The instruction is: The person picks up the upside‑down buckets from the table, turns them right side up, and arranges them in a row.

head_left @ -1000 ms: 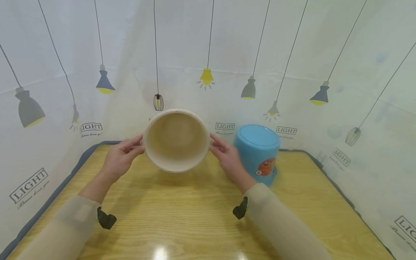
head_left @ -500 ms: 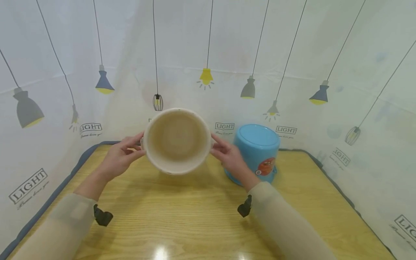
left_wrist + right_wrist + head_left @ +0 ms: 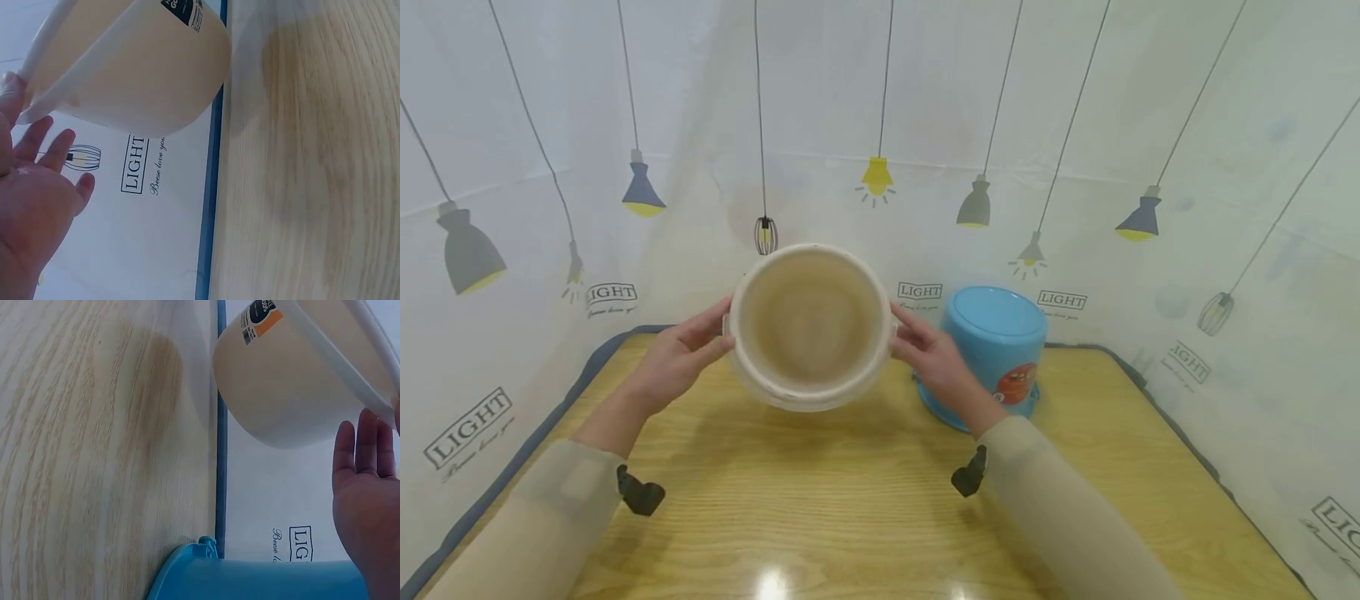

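Pinching cream bucket [image 3: 812,325] by opposite edges with fingers of left hand [image 3: 672,365] and right hand [image 3: 938,365], tilted above far surface [image 3: 790,483], left of blue bucket [image 3: 991,333]; likely repositioning step, next needing even support.

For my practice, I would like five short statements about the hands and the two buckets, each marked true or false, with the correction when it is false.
1. The left hand and the right hand hold the cream bucket at opposite sides. True.
2. The cream bucket rests on the table. False: it is held up above the table.
3. The blue bucket stands upside down on the table. True.
4. The round sticker on the blue bucket is green. False: it is red.
5. The open top of the cream bucket faces the head camera. True.
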{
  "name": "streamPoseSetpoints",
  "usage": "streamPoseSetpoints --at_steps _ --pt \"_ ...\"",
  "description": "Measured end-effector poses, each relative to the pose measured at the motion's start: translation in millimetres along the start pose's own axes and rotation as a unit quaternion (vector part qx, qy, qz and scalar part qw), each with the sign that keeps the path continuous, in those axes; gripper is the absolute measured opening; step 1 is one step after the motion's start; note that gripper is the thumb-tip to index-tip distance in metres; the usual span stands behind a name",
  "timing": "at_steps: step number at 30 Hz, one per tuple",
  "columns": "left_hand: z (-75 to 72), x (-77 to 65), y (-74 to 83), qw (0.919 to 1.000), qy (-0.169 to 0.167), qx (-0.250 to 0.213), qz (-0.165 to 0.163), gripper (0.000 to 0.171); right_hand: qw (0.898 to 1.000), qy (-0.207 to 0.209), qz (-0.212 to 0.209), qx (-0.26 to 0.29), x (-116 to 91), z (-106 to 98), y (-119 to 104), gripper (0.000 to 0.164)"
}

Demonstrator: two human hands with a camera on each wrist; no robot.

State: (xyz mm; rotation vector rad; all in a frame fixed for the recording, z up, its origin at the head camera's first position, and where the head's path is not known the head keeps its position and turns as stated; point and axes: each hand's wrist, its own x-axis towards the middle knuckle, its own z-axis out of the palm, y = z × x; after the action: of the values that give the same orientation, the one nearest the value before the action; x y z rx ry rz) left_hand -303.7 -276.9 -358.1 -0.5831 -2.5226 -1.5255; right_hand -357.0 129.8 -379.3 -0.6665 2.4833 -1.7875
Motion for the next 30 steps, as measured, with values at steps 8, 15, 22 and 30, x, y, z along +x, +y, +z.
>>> streamPoseSetpoints --at_steps 8,15,22,30 --pt "5.6 8.2 0.0 0.9975 0.044 -0.056 -0.003 0.06 1.0 0.007 0.006 0.022 2 0 -2 0.054" --pt "15.3 13.5 0.7 0.9911 0.064 -0.117 -0.004 0.06 0.999 0.027 0.003 0.044 4 5 -6 0.051" --pt "20.6 22.1 -5.5 0.9803 0.061 -0.187 -0.019 0.063 0.995 0.027 -0.013 0.1 14 13 -2 0.05" --pt "21.6 26.3 -13.4 0.9777 0.074 -0.191 -0.047 0.066 0.991 0.026 -0.011 0.132 25 25 5 0.048"
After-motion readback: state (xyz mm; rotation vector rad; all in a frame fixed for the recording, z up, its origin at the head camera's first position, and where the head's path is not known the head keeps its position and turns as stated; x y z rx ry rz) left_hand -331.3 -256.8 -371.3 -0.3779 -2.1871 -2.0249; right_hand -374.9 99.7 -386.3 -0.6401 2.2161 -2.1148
